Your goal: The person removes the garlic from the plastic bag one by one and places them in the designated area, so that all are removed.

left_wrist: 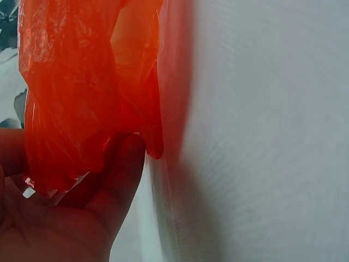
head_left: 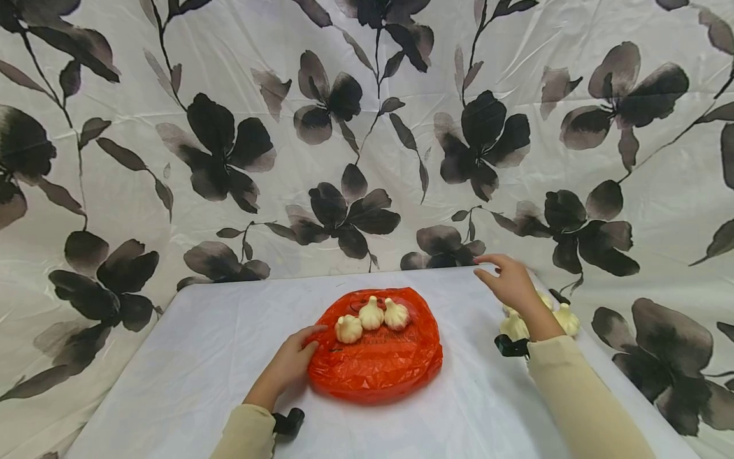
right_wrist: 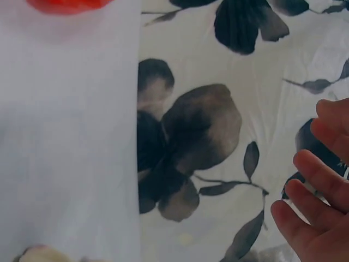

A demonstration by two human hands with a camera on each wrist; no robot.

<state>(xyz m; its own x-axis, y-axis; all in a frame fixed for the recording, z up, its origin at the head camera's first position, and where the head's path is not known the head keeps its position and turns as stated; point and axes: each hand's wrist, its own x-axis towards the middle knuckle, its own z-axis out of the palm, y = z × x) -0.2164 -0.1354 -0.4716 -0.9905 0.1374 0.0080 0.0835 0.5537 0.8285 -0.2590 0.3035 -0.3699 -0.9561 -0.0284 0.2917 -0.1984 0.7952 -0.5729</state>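
A rounded red plastic bag (head_left: 378, 366) lies on the white table, dark print on its top. On it sit three garlic bulbs: one garlic bulb (head_left: 348, 329) apart at the left, a middle one (head_left: 371, 313) and a right one (head_left: 397, 315) side by side. My left hand (head_left: 289, 360) holds the bag's left edge; in the left wrist view the fingers (left_wrist: 122, 177) reach under the red plastic, thumb opposite. Raised over the table's right side, my right hand (head_left: 510, 284) has nothing in it, its fingers (right_wrist: 316, 204) spread apart in the right wrist view.
More garlic bulbs (head_left: 514, 326) stand near the table's right edge, partly hidden by my right wrist. A floral cloth (head_left: 367, 159) hangs behind and beside the white table (head_left: 229, 344). Each wrist wears a black camera mount.
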